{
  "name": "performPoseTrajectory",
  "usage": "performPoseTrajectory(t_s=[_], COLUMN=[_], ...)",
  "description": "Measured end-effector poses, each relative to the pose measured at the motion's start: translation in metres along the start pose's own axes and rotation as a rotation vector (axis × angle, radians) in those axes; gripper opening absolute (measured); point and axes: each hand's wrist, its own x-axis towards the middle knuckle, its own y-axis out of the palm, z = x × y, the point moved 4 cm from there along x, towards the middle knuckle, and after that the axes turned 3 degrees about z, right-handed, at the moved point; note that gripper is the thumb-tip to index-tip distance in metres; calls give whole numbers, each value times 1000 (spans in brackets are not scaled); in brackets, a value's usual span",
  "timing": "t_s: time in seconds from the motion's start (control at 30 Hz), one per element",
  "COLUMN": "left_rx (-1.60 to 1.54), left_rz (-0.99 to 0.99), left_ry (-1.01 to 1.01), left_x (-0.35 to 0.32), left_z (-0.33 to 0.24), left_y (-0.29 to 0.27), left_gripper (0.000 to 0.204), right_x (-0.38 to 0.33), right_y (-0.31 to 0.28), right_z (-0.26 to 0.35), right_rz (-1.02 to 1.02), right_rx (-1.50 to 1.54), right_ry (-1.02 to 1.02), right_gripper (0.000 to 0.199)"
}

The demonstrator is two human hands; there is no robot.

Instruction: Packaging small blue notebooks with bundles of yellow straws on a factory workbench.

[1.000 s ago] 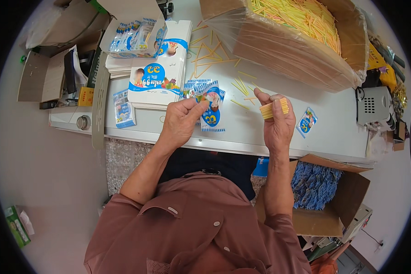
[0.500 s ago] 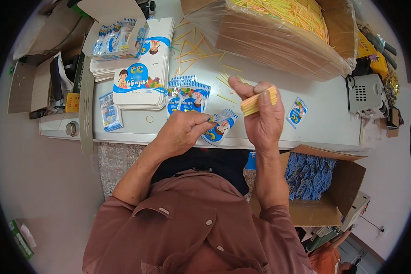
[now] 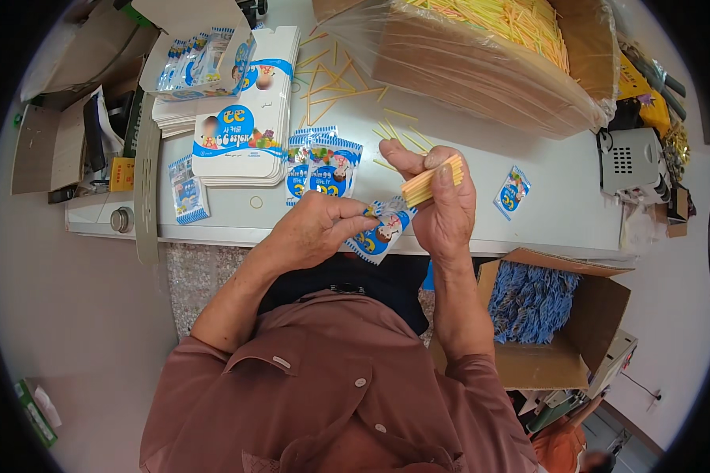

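Between thumb and fingers my left hand (image 3: pixel 312 229) pinches the upper corner of a small blue and white printed packet (image 3: pixel 383 232). My right hand (image 3: pixel 444 201) grips a bundle of thin yellow and orange sticks (image 3: pixel 432 183), their cut ends at the mouth of the packet. The bundle's lower end is close to or touching the packet's top edge; I cannot tell whether any stick is inside. Just beyond my left hand, several similar packets (image 3: pixel 323 167) lie overlapping on the table. A single packet (image 3: pixel 513 192) lies to the right of my right hand.
A large plastic-lined carton (image 3: pixel 481 87) of sticks stands at the far right, loose sticks (image 3: pixel 339 83) beside it. Flat printed cartons (image 3: pixel 241 162) are stacked at left under an open box (image 3: pixel 205 67) of packets. A carton (image 3: pixel 532 303) of blue packets sits lower right, with a person (image 3: pixel 564 445) beyond.
My right hand has moved left and slightly down, bringing the bundle of sticks to the packet's top. My left hand keeps hold of the packet, shifted only slightly.
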Motion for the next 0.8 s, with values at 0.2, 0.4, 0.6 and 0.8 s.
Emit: performPoseTrajectory(t_s=[0.2,0.4,0.6,0.8], left_rx=[-51,-40,-93,-315], left_rz=[28,61,45,-99], left_ry=[-52,-73,-83,-62], left_x=[1,1,1,3], left_z=[1,0,9,7], left_y=[0,-1,0,3], left_gripper=[22,25,25,19], right_x=[0,0,-6,-15], right_y=[-1,-2,-5,-3], right_z=[-1,-3,-12,-29], right_rz=[33,32,63,-6], right_rx=[-75,-93,-80,0], right_ry=[-6,-6,17,302], right_gripper=[21,20,19,14])
